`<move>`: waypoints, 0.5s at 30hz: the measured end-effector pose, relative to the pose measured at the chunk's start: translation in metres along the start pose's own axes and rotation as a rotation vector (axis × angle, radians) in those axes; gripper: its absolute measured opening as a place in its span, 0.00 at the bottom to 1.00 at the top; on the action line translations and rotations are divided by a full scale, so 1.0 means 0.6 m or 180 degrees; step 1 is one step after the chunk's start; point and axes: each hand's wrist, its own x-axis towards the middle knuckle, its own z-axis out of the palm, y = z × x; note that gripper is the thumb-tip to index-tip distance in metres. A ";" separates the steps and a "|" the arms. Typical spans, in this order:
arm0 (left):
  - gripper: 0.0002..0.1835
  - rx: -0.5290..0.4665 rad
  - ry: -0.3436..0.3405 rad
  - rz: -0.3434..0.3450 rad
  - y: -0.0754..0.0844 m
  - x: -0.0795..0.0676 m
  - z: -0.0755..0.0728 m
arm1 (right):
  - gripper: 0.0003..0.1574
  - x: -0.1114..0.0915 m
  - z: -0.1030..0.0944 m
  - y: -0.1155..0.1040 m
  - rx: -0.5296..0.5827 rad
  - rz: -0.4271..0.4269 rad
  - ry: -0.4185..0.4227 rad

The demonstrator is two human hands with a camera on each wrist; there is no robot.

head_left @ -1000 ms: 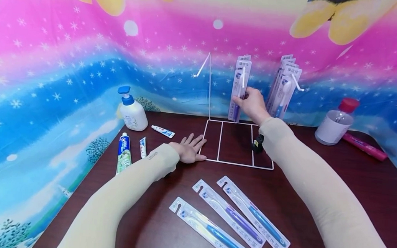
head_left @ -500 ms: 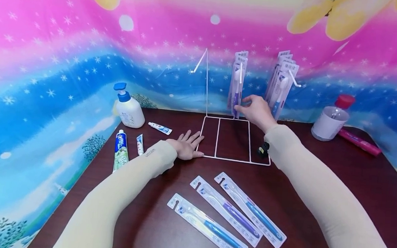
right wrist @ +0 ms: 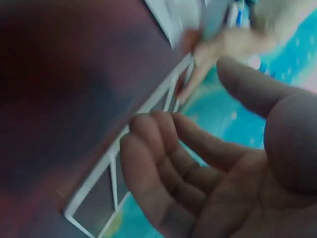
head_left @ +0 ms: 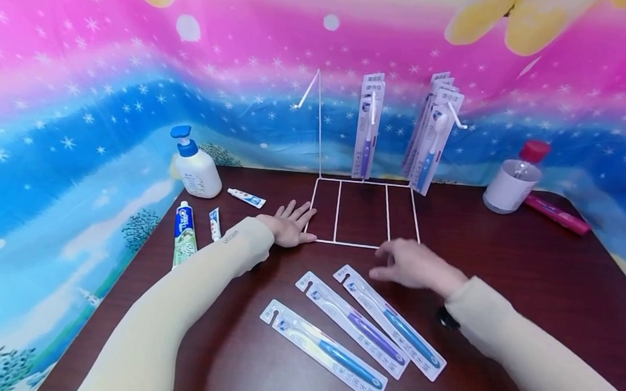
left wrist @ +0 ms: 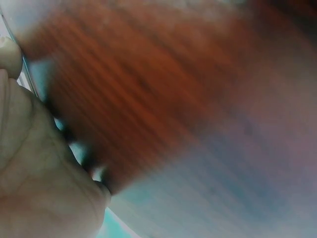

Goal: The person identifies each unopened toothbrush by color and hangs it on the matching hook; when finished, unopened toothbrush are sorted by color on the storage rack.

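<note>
My left hand (head_left: 289, 224) lies flat with spread fingers at the left side of a white wire rack (head_left: 361, 245), its fingertips and thumb at the frame's edge. Above the table near the rack's front right, my right hand (head_left: 412, 264) holds nothing, its fingers loosely bent and the thumb apart, as the right wrist view also shows. Just left of and below it lie packaged toothbrushes: a blue one (head_left: 409, 335), a purple one (head_left: 371, 336) and another blue one (head_left: 345, 361). More packaged toothbrushes hang on the rack's middle hook (head_left: 373, 109) and right hook (head_left: 456, 116).
The rack's left hook (head_left: 306, 90) carries nothing. At left stand a pump bottle (head_left: 197, 172), a large toothpaste tube (head_left: 184, 232) and small tubes (head_left: 246, 197). A red-capped bottle (head_left: 512, 179) and a pink box (head_left: 559, 214) are at the back right.
My right hand has let go of the purple toothbrush pack on the middle hook and come down toward the table's front. The left hand stays at the rack. The view has shifted slightly.
</note>
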 end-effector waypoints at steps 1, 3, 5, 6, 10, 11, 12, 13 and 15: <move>0.43 0.0011 0.0001 0.0000 -0.001 0.001 0.000 | 0.35 -0.013 0.010 -0.003 -0.0049 -0.0046 -0.0034; 0.43 0.0021 -0.0005 0.0003 -0.002 0.003 -0.001 | 0.37 -0.035 0.029 -0.006 -0.0161 -0.0114 -0.0042; 0.43 0.0024 -0.0006 -0.0002 -0.001 0.002 -0.002 | 0.39 -0.053 0.044 -0.008 -0.0308 -0.0125 -0.0017; 0.43 0.0019 -0.0006 -0.0002 -0.001 0.001 -0.002 | 0.41 -0.061 0.050 -0.009 -0.0363 -0.0100 -0.0006; 0.43 0.0013 -0.0017 0.0007 0.000 0.002 0.000 | 0.44 -0.083 0.062 -0.006 -0.0366 -0.0025 0.0012; 0.43 0.0008 -0.0014 0.0019 -0.001 0.003 0.001 | 0.45 -0.086 0.063 -0.005 -0.0326 -0.0004 0.0023; 0.43 0.0020 -0.0020 0.0019 -0.001 0.005 0.001 | 0.45 -0.089 0.063 -0.002 -0.0281 0.0026 0.0029; 0.43 0.0018 -0.0020 0.0021 -0.001 0.005 0.002 | 0.45 -0.090 0.061 0.000 -0.0251 0.0032 0.0038; 0.43 0.0016 -0.0019 0.0027 -0.002 0.006 0.002 | 0.43 -0.092 0.059 0.006 -0.0212 0.0081 0.0048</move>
